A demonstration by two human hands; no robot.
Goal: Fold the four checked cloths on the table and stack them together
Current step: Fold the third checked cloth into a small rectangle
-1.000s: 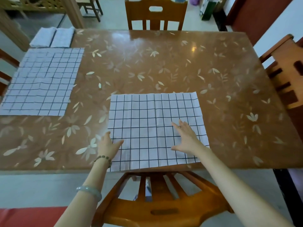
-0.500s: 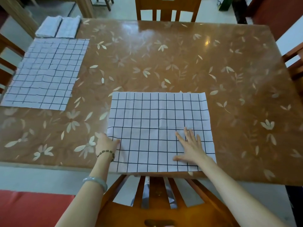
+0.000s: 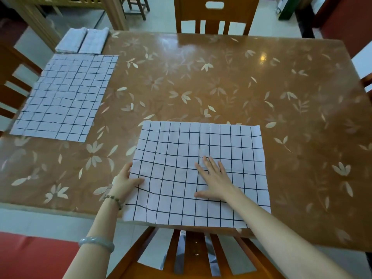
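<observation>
Pinning the spread checked cloth (image 3: 193,141) at the desk's (image 3: 221,81) near edge, right hand (image 3: 216,182) lies flat, fingers straight, likely as anchor, while left hand (image 3: 125,181) pinches its left border, seemingly readying a fold.

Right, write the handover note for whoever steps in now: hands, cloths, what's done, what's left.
Left hand: holds the left edge of the near cloth, thumb on top.
Right hand: open, pressed flat on that cloth's middle.
Near cloth: spread flat at the near edge of the table.
Second cloth: spread flat on the table's left side.
Two folded cloths: side by side at the far left corner, not stacked.
Done: two folded.
Left: fold both flat cloths, then stack all four.
</observation>
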